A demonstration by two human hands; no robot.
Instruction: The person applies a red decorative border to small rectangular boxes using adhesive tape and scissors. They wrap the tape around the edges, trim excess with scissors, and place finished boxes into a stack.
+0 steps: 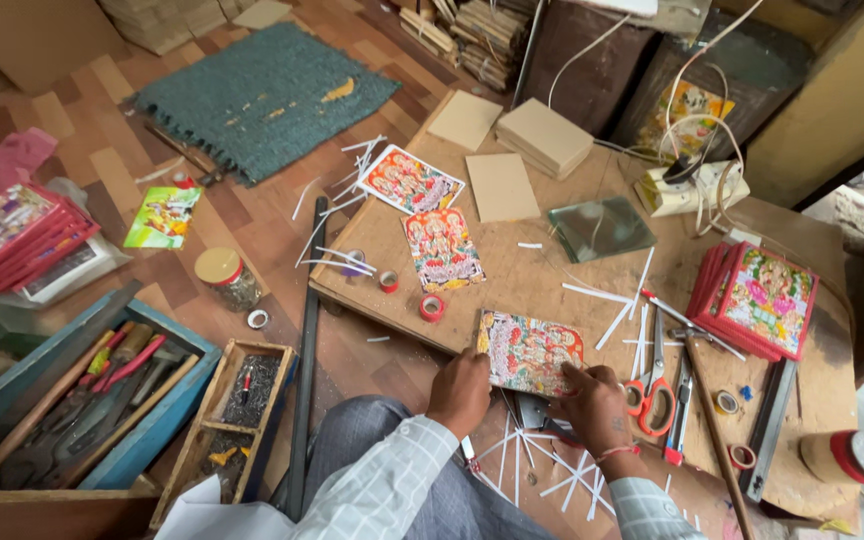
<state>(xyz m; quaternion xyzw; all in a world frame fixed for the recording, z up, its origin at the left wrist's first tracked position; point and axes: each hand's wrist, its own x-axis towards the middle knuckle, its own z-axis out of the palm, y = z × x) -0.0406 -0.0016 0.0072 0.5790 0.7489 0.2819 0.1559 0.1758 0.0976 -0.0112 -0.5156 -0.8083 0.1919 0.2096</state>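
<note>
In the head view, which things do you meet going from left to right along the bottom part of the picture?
Blue tool tray → wooden compartment box → left hand → right hand → red-handled scissors → red-topped roll.

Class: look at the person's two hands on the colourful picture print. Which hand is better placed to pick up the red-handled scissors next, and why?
The right hand, probably. It rests on the near right corner of the colourful rectangular picture print, and the red-handled scissors lie just to its right on the wooden board. The left hand holds the print's left edge, farther away.

Single head view, steeply downward, close over low board (552, 260) and floor.
</note>
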